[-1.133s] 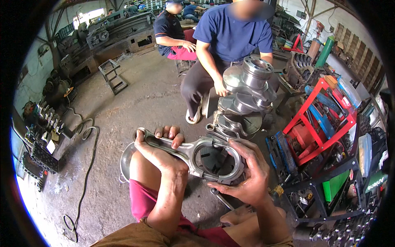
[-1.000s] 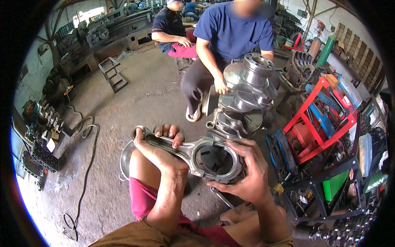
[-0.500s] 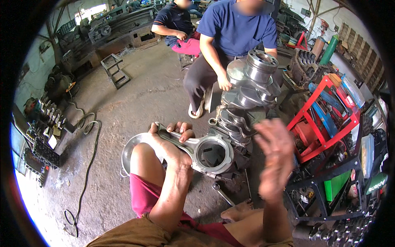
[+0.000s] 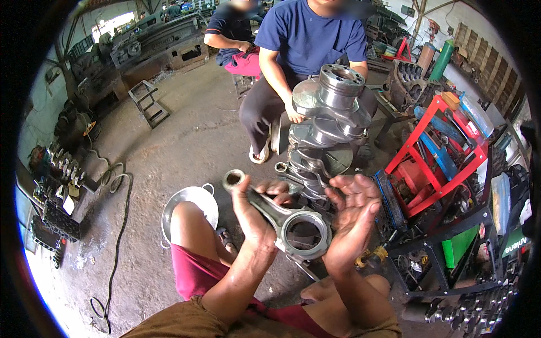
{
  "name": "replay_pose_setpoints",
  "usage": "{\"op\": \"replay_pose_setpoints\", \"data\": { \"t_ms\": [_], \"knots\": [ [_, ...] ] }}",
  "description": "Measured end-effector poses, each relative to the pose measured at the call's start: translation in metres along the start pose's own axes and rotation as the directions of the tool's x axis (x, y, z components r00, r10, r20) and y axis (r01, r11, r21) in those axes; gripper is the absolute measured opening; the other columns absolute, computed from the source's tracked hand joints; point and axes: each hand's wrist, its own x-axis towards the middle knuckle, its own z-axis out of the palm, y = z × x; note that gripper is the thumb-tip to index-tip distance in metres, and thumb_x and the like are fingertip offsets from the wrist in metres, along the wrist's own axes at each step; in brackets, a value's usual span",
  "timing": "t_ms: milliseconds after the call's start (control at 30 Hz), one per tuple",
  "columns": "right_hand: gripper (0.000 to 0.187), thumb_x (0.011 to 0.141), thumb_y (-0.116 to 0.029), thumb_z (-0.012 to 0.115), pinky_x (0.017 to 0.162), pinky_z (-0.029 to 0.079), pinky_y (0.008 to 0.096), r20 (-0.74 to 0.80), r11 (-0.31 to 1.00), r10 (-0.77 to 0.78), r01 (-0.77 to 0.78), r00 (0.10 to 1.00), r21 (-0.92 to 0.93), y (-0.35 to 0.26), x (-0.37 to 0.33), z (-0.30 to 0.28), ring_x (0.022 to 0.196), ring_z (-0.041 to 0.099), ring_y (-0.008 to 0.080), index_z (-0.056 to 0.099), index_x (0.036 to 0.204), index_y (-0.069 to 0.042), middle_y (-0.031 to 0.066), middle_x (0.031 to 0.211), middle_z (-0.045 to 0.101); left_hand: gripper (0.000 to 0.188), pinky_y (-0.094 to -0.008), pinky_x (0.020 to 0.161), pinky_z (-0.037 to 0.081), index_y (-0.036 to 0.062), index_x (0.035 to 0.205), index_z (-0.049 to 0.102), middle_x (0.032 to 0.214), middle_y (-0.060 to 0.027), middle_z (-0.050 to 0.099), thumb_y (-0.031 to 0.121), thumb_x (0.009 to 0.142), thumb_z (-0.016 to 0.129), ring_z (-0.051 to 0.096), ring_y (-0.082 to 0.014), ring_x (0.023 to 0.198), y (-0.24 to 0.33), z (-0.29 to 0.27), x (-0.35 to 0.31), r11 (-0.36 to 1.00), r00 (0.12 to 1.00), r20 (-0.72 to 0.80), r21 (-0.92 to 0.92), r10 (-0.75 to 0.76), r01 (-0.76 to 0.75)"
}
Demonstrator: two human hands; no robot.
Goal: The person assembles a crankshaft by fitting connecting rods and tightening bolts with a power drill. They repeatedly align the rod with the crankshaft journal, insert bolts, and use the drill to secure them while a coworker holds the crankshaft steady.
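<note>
My left hand [image 4: 253, 211] grips a grey metal connecting rod [image 4: 276, 217] by its shank, the small end up left and the big ring end lower right. Beside the ring end my right hand [image 4: 352, 211] is held up, palm facing the rod, fingers spread, holding nothing. Just beyond both hands a large steel crankshaft [image 4: 327, 129] stands upright on the floor. A person in a blue shirt [image 4: 310, 39] sits behind it with one hand on its side.
A round metal bowl [image 4: 191, 205] lies on the concrete floor by my left knee. A red metal rack [image 4: 439, 152] with parts stands at the right, a dark shelf frame [image 4: 451, 253] below it. Another seated person [image 4: 231, 39] is farther back. A black cable [image 4: 118, 225] runs along the left.
My right hand let go of the rod's ring end, swung out to the right and came back open beside it. My left hand tilted the rod more upright.
</note>
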Motion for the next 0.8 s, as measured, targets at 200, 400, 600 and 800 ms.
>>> {"op": "replay_pose_setpoints", "data": {
  "t_ms": [200, 400, 600, 800],
  "knots": [
    [0.044, 0.102, -0.037, 0.042, 0.092, 0.048, 0.0357, 0.276, 0.997, 0.074, -0.074, 0.958, -0.009, -0.019, 0.013, -0.001, 0.106, 0.058, 0.022, 0.046, 0.127, -0.002, 0.014, 0.113, 0.059, 0.037, -0.0529, 0.116, 0.026, 0.0011, 0.111, 0.059, 0.133, -0.0197, 0.052, 0.022, 0.08, 0.06, 0.044, -0.0344, 0.128, -0.005, -0.026, 0.003, 0.959, 0.97, 0.006, -0.149, -0.244, 0.243],
    [0.029, 0.079, -0.007, 0.073, 0.086, 0.048, 0.0361, 0.605, 0.633, 0.097, 0.42, 0.79, -0.65, -0.019, 0.032, -0.026, 0.097, 0.062, 0.0247, 0.068, 0.108, -0.007, 0.0107, 0.105, 0.066, 0.051, -0.0504, 0.116, 0.027, 0.0004, 0.125, 0.055, 0.149, -0.0187, 0.039, 0.027, 0.082, 0.055, 0.037, -0.0372, 0.136, -0.005, -0.029, 0.001, 0.951, 0.947, 0.103, -0.036, -0.303, 0.308],
    [0.027, 0.077, -0.018, 0.075, 0.086, 0.047, 0.0395, 0.569, 0.494, 0.181, 0.426, 0.802, -0.758, -0.009, 0.023, -0.016, 0.099, 0.057, 0.0285, 0.071, 0.103, -0.01, 0.0078, 0.105, 0.066, 0.057, -0.0427, 0.112, 0.032, 0.0008, 0.13, 0.054, 0.152, -0.019, 0.034, 0.032, 0.083, 0.054, 0.042, -0.0316, 0.132, -0.009, -0.022, -0.004, 0.934, 0.934, 0.042, 0.058, -0.354, 0.352],
    [0.019, 0.079, -0.013, 0.075, 0.08, 0.049, 0.0343, 0.647, 0.551, 0.106, 0.497, 0.755, -0.671, -0.008, 0.03, -0.022, 0.088, 0.061, 0.0238, 0.069, 0.096, -0.005, 0.0069, 0.095, 0.068, 0.04, -0.0454, 0.111, 0.031, -0.0014, 0.107, 0.064, 0.148, -0.0207, 0.04, 0.029, 0.085, 0.053, 0.048, -0.0311, 0.125, -0.008, -0.019, -0.006, 0.945, 0.941, 0.088, 0.023, -0.326, 0.325]
  ]
}}
